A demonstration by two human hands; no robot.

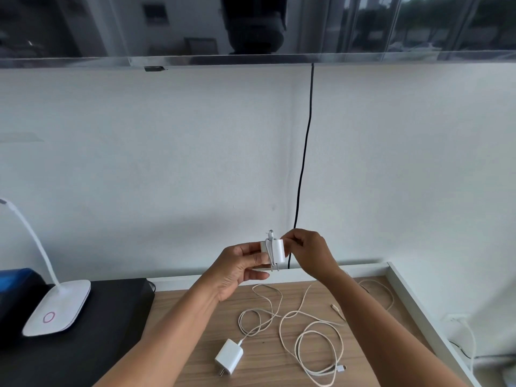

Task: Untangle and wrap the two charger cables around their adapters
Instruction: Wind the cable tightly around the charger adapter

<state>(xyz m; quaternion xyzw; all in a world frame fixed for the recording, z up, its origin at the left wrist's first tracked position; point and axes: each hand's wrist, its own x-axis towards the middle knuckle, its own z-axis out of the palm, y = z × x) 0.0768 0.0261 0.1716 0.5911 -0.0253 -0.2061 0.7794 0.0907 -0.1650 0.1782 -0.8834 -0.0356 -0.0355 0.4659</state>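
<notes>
I hold a white adapter (276,251) in the air above the desk's back edge, prongs pointing down. My left hand (240,266) grips it from the left. My right hand (310,254) pinches its white cable at the adapter's right side; one strand crosses the adapter's face and a connector sticks up above it. The cable (304,297) drops from my right hand to the desk. A second white adapter (229,356) lies on the wooden desk (195,317) with its cable (258,314) plugged in. Loose loops of white cable (315,350) lie spread to its right.
A white desk lamp (55,305) stands on a black surface (83,344) at the left, beside a blue and black box (16,283). A black cord (304,163) hangs down the white wall. A white raised rim (413,300) borders the desk at right.
</notes>
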